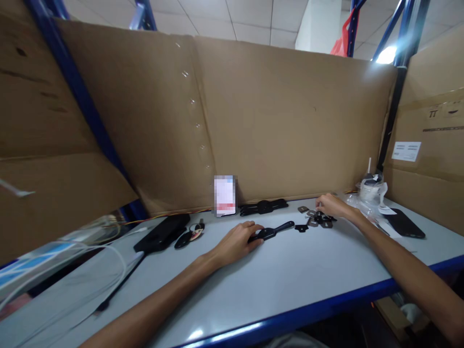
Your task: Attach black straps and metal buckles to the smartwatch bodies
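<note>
My left hand (pixel 241 240) is closed, thumb and fingers around the left end of a black strap-like part (pixel 268 234) with a wider middle, which lies on the grey tabletop (pixel 282 285). The part's narrow right end points to a small black flat plate (pixel 301 228). Further right, my right hand (pixel 329 205) reaches into a pile of small metal and black plates (pixel 319 220). Its fingers are bent and pinched down at the pile's far side; what they hold, if anything, is too small to make out.
Behind lie more black strap-like parts (pixel 264 207) beside an upright phone (pixel 224 195). A black box-shaped device (pixel 163 234) with cable and keys (pixel 190 235) lie left. A dark phone (pixel 404 223) and a plastic-wrapped cup (pixel 371 188) are right. Cardboard walls (pixel 290 121) enclose the table.
</note>
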A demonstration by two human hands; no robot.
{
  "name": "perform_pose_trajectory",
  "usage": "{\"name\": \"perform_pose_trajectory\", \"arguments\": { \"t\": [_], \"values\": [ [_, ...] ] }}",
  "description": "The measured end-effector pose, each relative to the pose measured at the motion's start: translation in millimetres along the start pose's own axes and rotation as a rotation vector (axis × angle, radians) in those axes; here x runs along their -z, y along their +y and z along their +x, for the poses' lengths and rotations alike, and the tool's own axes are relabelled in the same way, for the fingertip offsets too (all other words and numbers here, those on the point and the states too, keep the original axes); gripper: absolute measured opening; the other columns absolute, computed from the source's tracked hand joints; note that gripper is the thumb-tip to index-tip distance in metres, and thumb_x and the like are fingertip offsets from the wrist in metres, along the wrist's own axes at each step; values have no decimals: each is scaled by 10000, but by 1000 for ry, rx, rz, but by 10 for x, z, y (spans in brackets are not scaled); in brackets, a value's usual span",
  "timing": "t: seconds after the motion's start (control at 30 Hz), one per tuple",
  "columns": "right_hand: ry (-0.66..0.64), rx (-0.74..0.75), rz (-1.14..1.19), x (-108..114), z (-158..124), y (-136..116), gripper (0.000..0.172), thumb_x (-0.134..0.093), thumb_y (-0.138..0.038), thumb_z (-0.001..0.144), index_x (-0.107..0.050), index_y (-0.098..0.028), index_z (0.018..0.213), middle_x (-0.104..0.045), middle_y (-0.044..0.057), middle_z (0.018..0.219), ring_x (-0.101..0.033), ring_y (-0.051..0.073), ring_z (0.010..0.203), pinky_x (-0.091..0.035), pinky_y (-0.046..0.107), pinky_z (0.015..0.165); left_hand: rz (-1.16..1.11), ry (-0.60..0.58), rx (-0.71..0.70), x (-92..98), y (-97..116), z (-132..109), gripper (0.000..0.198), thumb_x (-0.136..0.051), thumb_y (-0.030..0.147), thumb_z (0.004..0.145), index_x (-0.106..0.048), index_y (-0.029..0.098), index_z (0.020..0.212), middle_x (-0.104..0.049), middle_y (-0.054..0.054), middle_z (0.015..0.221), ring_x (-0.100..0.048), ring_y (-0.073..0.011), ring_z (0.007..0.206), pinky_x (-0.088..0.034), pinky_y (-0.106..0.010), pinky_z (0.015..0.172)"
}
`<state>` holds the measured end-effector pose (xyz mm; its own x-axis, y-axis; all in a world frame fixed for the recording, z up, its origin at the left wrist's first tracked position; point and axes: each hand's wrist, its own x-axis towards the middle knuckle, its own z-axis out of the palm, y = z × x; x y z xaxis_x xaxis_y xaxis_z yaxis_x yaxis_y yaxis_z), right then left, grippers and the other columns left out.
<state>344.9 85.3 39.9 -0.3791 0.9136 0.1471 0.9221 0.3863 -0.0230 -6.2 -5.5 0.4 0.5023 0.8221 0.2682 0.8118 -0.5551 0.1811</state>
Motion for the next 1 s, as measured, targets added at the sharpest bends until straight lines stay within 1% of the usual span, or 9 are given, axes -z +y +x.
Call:
{"name": "perform_pose_trajectory", "arguments": {
  "t": [0.13, 0.23, 0.37, 0.43, 0.5, 0.57, 0.67, 0.8, 1.0],
  "values": [
    [29, -41, -8, -8, 45, 121, 222, -577, -255, 892, -761, -185, 996, -758, 102, 1005, -687, 199, 919, -410, 222, 708, 2, -12, 9, 13, 20, 1, 332, -550, 319, 926, -638, 186, 1218, -661, -85, 1002, -635, -219, 871, -478, -329, 800],
    [44, -64, -23, -6, 48, 99, 228, -573, -237, 886, -756, -186, 1012, -756, 106, 1016, -685, 211, 932, -411, 235, 715, 9, -14, 12, 18, 30, 3, 332, -553, 316, 927, -636, 179, 1218, -661, -88, 1007, -636, -223, 877, -476, -332, 798],
    [75, -62, -49, -77, 9, -143, 252, -544, -296, 914, -753, -190, 1007, -757, 119, 1010, -686, 229, 942, -408, 253, 708, 27, -15, 5, 27, 46, 3, 317, -557, 303, 930, -635, 180, 1211, -663, -88, 1008, -632, -224, 898, -473, -325, 806],
    [77, -32, -64, -144, -11, -280, 285, -538, -363, 925, -750, -188, 999, -757, 120, 994, -687, 239, 938, -406, 258, 708, 41, -19, 5, 27, 48, 3, 318, -564, 302, 928, -635, 178, 1212, -666, -89, 1005, -629, -233, 920, -471, -329, 818],
    [70, 5, -76, -215, -16, -368, 297, -534, -389, 924, -745, -192, 995, -755, 115, 1009, -687, 243, 938, -405, 262, 708, 44, -16, 7, 21, 42, 5, 324, -572, 305, 924, -634, 179, 1217, -667, -90, 1010, -627, -237, 926, -471, -332, 819],
    [64, 42, -75, -273, -5, -391, 282, -536, -375, 917, -739, -194, 992, -747, 110, 1042, -684, 242, 941, -401, 263, 705, 43, -6, 2, 13, 31, 7, 328, -575, 308, 922, -634, 182, 1220, -666, -91, 1016, -624, -238, 924, -470, -334, 812],
    [68, 80, -48, -321, 22, -352, 246, -534, -324, 907, -731, -198, 984, -738, 94, 1058, -674, 231, 937, -390, 260, 704, 48, 3, -10, 0, 13, 9, 327, -571, 307, 921, -639, 187, 1217, -663, -89, 1005, -617, -239, 915, -465, -338, 801],
    [80, 90, -6, -335, 39, -308, 215, -531, -254, 887, -717, -202, 981, -731, 77, 1056, -657, 215, 923, -379, 260, 711, 47, 10, -26, -10, -5, 14, 324, -563, 302, 920, -646, 194, 1214, -657, -84, 993, -611, -232, 894, -461, -340, 791],
    [95, 126, 32, -351, 46, -313, 214, -535, -187, 868, -711, -212, 986, -727, 64, 1009, -644, 199, 884, -359, 251, 698, 40, 19, -27, -21, -25, 18, 329, -566, 312, 918, -649, 197, 1215, -653, -83, 997, -611, -223, 868, -460, -329, 769]
  ]
}}
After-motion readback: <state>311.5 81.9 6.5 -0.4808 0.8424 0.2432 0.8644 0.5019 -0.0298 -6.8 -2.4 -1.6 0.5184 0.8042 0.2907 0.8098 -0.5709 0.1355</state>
